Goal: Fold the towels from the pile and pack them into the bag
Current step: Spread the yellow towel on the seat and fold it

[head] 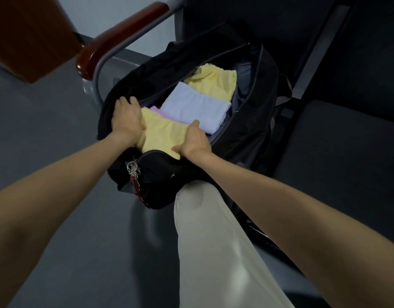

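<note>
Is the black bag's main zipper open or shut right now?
Open. The black bag gapes wide, showing yellow, white and pink towels inside, and both hands reach into the opening.

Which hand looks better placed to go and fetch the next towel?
Probably the right hand: it only pinches the near edge of the folded yellow towel. The left hand presses down on that towel at the black fabric bag's rim, keeping it in place.

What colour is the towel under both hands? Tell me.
Pale yellow towel, clearest in the head view.
</note>
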The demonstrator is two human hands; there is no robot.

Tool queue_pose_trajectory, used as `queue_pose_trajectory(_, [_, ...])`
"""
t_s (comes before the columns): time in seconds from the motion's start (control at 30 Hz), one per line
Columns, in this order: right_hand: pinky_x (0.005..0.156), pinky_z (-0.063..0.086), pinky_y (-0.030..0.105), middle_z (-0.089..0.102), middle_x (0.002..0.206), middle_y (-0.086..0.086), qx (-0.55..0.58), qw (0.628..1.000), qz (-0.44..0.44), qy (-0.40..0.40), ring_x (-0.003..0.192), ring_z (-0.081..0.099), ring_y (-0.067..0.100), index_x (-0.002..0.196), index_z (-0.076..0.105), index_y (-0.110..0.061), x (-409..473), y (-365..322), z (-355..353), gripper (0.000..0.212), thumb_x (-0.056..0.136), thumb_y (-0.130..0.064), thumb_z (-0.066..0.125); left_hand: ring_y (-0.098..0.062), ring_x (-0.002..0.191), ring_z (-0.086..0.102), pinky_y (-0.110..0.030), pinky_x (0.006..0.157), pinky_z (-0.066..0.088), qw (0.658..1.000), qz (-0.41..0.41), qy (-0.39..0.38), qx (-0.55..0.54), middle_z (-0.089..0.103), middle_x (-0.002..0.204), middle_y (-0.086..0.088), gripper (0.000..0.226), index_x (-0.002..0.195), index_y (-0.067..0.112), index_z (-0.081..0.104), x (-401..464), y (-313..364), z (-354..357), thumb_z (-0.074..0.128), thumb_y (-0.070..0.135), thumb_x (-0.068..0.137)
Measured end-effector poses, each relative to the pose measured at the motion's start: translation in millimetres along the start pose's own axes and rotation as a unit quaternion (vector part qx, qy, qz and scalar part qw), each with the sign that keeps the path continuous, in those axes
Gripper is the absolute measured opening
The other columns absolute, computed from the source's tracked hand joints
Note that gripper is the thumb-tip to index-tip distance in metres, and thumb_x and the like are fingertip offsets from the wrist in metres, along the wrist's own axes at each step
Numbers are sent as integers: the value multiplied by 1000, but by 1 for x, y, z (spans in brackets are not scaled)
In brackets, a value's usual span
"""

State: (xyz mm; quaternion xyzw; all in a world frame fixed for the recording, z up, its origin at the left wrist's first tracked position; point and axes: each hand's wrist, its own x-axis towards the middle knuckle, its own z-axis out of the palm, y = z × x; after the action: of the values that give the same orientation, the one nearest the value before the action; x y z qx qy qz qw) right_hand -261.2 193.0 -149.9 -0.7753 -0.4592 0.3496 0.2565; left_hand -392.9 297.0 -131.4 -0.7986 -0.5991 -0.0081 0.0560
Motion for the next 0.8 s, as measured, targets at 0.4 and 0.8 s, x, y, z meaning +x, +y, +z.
queue_pose_trajectory(0.4, [98,38,42,32,137,19,-284,944,-106,131,127,35,36,138,28,-3,-39,84,-106,60,92,-29,56,-35,144,13,-48,114,23,988,94,-110,-50,9,159,-15,69,152,16,18,-36,71,-6,53,21,92])
queue_pose_trajectory(0.8, [107,30,43,20,149,23,-284,937,99,177,136,24,38,148,10,-3,-190,271,-255,72,94,-25,52,-35,142,20,-47,114,25,930,314,-169,-93,14,158,-14,69,153,19,11,-148,333,-43,48,34,97])
